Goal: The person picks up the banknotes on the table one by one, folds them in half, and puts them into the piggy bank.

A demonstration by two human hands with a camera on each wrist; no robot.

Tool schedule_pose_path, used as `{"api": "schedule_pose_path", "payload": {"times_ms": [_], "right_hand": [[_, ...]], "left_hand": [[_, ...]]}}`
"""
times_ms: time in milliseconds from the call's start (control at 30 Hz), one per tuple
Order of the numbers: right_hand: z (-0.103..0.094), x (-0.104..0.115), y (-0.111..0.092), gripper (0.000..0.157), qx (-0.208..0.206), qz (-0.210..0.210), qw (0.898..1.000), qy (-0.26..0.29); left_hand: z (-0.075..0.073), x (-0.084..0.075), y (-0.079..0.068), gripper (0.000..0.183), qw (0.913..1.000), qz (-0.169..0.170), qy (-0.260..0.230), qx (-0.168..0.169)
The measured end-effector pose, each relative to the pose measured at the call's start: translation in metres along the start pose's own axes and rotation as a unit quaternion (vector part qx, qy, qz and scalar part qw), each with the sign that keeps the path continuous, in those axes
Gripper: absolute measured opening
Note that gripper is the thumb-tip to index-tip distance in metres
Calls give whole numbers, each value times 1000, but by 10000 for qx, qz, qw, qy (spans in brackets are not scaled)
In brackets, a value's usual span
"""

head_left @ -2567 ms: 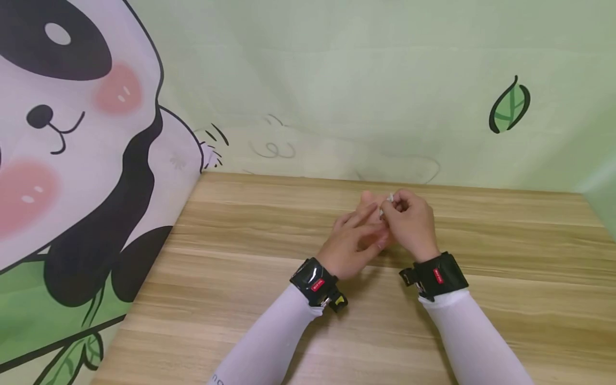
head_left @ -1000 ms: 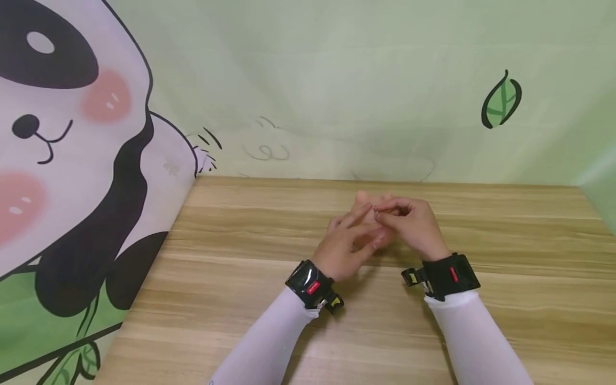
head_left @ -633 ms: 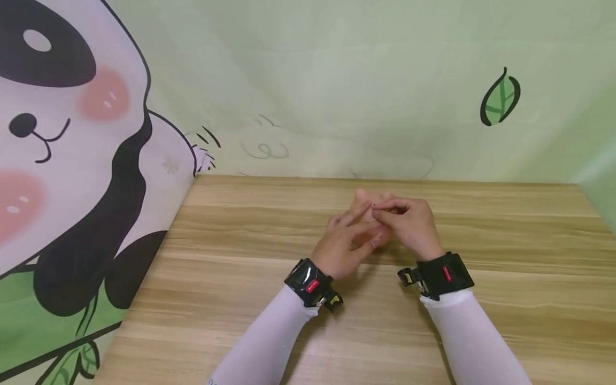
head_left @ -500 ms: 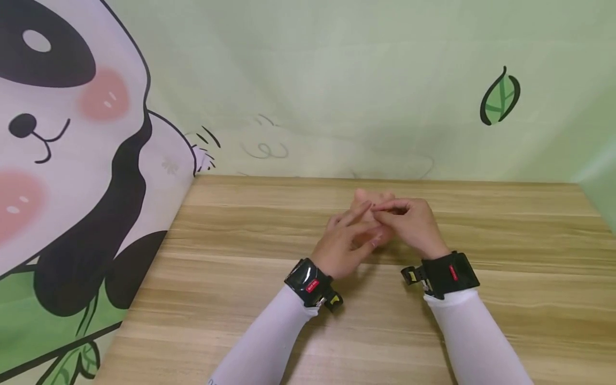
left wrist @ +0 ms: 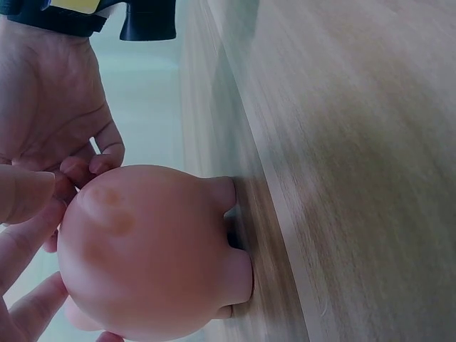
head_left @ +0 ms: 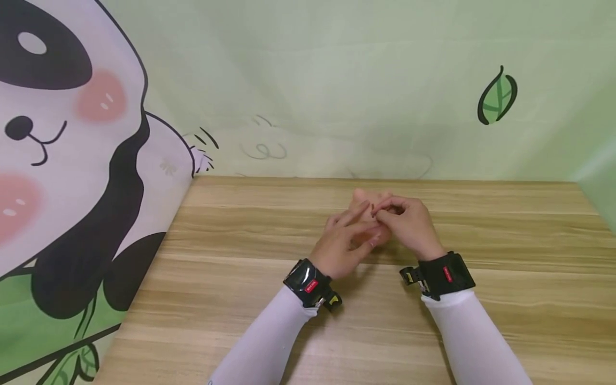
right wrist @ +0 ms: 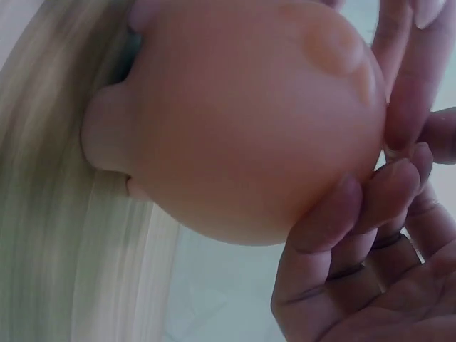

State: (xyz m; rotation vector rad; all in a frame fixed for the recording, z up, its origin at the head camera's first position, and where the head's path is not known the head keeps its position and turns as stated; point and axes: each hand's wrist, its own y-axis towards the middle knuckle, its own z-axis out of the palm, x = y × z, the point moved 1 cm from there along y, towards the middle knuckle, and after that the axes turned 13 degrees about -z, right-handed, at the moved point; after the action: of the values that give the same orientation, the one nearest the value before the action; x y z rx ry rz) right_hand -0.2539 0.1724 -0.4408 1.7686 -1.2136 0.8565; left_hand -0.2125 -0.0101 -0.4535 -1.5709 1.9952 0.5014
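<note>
A pink pig-shaped bank stands on its short feet on the table. Its round body fills much of both wrist views, and a curled tail shows near the top of its rear. My left hand rests over it with spread fingers, their tips on its top and side. At the top of the bank, my right hand pinches a small thin piece between thumb and index finger, beside a dark mark there. The piece is mostly hidden by the fingertips. My other right fingers curl against the bank's side.
The wood-patterned table runs back to a pale green backdrop. A large panda print covers the panel at the left. Each wrist wears a black strap with a camera bracket.
My right hand has lowered its pinch from beside the bank to its top; the pale piece seen earlier between the fingertips is now mostly out of sight. My left hand has stayed on the bank.
</note>
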Motion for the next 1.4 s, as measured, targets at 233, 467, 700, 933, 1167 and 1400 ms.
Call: {"api": "schedule_pose_path", "payload": {"times_ms": [233,467,700,933,1167,1400], "right_hand": [[1,1,0,12,38,-33,10000,-46],[3,-1,1,10,114,-220,9996,-164],[4,-4,2,8,222,-493,9971,-536],[1,-4,0,9,520,-682,9935,-755],[1,-7,1,9,579,-635,9949,-524],[2,-9,1,16,497,-493,9961,-530]], "left_hand": [[0,0,0,39,10000,14,11,-43],[1,1,1,38,9999,53,-40,-98],[1,1,1,38,10000,3,-13,-89],[2,1,1,37,9999,-54,-22,-83],[1,0,0,38,10000,-49,-31,-69],[1,0,0,39,9999,-15,-58,-96]]}}
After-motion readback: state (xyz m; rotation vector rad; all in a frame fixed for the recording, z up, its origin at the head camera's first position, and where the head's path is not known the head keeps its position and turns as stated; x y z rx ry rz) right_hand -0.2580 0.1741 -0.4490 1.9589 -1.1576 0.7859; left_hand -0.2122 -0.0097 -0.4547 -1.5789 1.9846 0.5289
